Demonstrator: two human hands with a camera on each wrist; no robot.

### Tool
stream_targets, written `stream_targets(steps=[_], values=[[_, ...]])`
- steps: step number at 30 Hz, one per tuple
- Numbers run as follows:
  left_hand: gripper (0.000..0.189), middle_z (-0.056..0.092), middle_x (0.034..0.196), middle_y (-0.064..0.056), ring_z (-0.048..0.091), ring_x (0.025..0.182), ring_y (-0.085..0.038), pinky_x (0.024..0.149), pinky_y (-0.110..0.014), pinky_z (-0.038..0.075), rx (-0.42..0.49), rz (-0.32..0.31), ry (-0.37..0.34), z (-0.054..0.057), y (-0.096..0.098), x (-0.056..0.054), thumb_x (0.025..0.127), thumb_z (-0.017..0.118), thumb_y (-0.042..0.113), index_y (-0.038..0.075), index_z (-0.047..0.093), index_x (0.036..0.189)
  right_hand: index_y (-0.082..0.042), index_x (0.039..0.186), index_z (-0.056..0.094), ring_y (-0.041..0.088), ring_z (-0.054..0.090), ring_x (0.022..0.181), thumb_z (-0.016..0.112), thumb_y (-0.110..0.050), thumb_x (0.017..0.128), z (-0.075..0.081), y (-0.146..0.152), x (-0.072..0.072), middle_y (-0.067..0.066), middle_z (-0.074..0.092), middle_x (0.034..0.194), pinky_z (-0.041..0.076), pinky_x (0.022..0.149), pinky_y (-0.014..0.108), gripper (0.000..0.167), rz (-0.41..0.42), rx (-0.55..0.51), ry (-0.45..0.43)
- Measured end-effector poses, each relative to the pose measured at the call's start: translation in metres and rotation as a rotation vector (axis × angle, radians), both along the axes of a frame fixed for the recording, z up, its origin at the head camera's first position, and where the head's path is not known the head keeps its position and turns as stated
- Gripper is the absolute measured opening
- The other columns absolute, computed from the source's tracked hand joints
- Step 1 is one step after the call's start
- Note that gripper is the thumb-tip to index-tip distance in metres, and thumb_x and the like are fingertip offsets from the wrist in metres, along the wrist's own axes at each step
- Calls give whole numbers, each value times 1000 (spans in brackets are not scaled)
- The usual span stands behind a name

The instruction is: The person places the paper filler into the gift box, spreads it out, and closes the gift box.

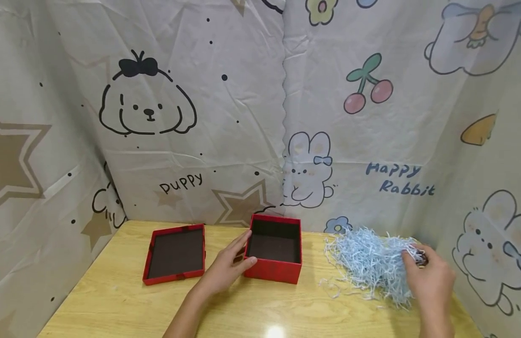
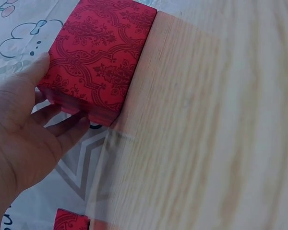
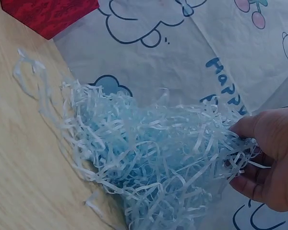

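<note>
We identify one creased cloth backdrop (image 1: 252, 51), printed with puppies, rabbits, stars and lettering, enclosing the work area at the rear and both sides. In front of it we find one table (image 1: 308, 303) with a smooth, light yellow, wood-grained top.

On the right part of the table we locate one loose heap of pale blue paper shreds (image 1: 366, 263): thin, curled, tangled strips. A few stray strips (image 1: 331, 287) lie at its near left edge.

At the middle, apart from the heap, we note one square-edged red box (image 1: 275, 273), upright and open at the top. Its outer walls carry a darker scrolled floral pattern; its dark lining is visible down to the floor. Left of the box, well apart, lies one shallow square lid (image 1: 175, 256), red-rimmed, dark inner face up.

We count two hands. The left hand (image 1: 227, 266) is spread with fingers slightly bent, touching the box at its left wall and near left corner. The right hand (image 1: 432, 277) has its fingers curled, pinching shreds between thumb and fingers at the heap's right end.
</note>
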State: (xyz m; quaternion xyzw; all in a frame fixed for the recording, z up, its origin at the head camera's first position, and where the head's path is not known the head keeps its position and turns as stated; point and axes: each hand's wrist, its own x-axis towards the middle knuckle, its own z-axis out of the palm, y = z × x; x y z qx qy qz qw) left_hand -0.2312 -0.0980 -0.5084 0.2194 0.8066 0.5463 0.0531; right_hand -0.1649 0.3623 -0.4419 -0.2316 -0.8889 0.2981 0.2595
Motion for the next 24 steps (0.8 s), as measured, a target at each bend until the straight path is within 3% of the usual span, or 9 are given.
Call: stream_targets(steps=[4, 10, 14, 17, 20, 24], values=[[77, 25, 174, -3, 44, 149, -38, 113, -50, 48, -12, 3, -7, 1, 0, 0, 104, 69, 37, 34, 28, 168, 2, 132, 69, 42, 68, 96, 71, -20, 101, 6, 0, 2, 32, 71, 119, 39, 57, 14, 38, -9, -27, 4], [77, 26, 174, -3, 45, 148, -39, 114, -51, 48, -14, 7, -6, 1, 0, 0, 104, 69, 38, 34, 28, 168, 3, 132, 68, 42, 68, 97, 71, -18, 101, 18, -4, 4, 33, 70, 121, 39, 52, 6, 37, -3, -46, 57], [77, 26, 174, -5, 44, 149, -39, 114, -51, 47, -6, 2, 8, 3, 4, 0, 104, 69, 35, 29, 28, 169, 4, 129, 70, 40, 67, 98, 71, -16, 101, 26, -6, 5, 32, 71, 120, 35, 56, 2, 34, -6, -34, 95], [77, 26, 174, -8, 43, 150, -39, 114, -51, 47, -5, -4, 17, 3, 6, 0, 104, 70, 32, 25, 29, 169, 2, 128, 71, 34, 66, 95, 70, -16, 101, 30, -7, 6, 30, 72, 119, 36, 57, 4, 33, -13, -33, 88], [77, 27, 174, -10, 44, 149, -41, 114, -51, 47, -3, 1, 18, 3, 6, 0, 104, 70, 30, 22, 30, 168, -1, 130, 71, 27, 62, 84, 70, -19, 102, 37, -8, 6, 27, 74, 111, 41, 70, 15, 34, -11, -38, 68], [76, 27, 173, -11, 44, 148, -42, 113, -51, 48, 10, 13, 21, 4, 5, 0, 104, 71, 28, 23, 31, 168, -4, 133, 71, 18, 57, 74, 69, -23, 102, 49, -12, 2, 23, 74, 105, 46, 69, 24, 36, -1, -44, 66]])
